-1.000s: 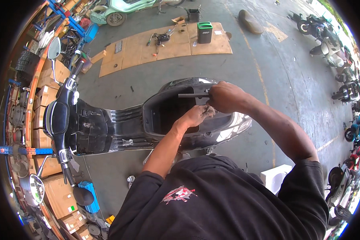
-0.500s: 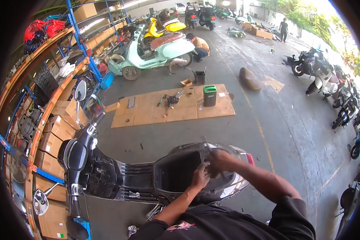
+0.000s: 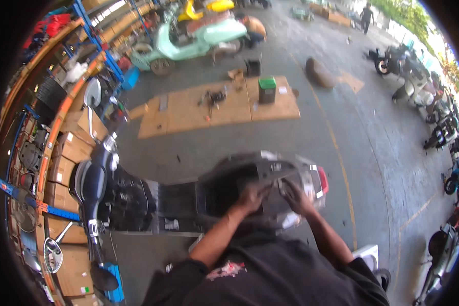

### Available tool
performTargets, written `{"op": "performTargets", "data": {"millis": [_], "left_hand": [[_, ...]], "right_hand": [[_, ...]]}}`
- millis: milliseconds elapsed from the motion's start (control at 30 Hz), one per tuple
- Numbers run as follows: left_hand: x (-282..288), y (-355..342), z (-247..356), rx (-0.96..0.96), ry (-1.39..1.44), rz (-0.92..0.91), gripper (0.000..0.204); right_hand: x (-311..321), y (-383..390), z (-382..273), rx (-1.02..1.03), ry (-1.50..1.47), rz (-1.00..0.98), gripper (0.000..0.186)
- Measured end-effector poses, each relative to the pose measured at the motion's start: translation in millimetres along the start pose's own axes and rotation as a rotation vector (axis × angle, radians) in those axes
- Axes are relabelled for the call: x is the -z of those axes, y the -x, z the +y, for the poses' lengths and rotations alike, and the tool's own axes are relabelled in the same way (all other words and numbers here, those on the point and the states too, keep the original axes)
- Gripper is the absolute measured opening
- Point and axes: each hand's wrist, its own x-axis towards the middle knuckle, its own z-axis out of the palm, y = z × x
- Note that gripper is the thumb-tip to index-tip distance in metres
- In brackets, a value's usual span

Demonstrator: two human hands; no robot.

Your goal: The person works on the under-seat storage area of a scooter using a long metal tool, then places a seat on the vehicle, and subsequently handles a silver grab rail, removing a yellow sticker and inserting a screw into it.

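A black scooter (image 3: 158, 196) with its seat off stands across in front of me, handlebar to the left and red tail light (image 3: 323, 180) to the right. Over the rear edge of its open under-seat compartment (image 3: 224, 186) is my left hand (image 3: 253, 198), fingers pointing right. My right hand (image 3: 294, 197) is just beside it, over the scooter's tail, fingers pointing away from me. A small pale spot shows by the right fingertips, too blurred to name. Motion smears both hands, so their grip and anything in them cannot be made out.
Cardboard sheets (image 3: 188, 115) on the floor beyond carry a green-lidded bin (image 3: 266, 91) and dark parts. A shelf rack with boxes (image 3: 76, 140) lines the left. Farther off stand a mint scooter (image 3: 204, 41) and a crouching person (image 3: 254, 29); parked scooters (image 3: 413, 86) fill the right.
My hands were close together at the compartment's rear edge; now they are apart, the right one farther right with its forearm more upright. The whole view has shifted, the floor scene sitting higher.
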Motion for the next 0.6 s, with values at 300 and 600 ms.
{"op": "performTargets", "data": {"millis": [300, 600], "left_hand": [[-16, 14, 16, 0.163, 0.46, 0.124, 0.021], [-4, 6, 25, 0.286, 0.375, 0.039, 0.015]], "right_hand": [[-26, -22, -46, 0.133, -0.02, 0.226, 0.018], [1, -25, -60, 0.159, -0.25, 0.001, 0.021]]}}
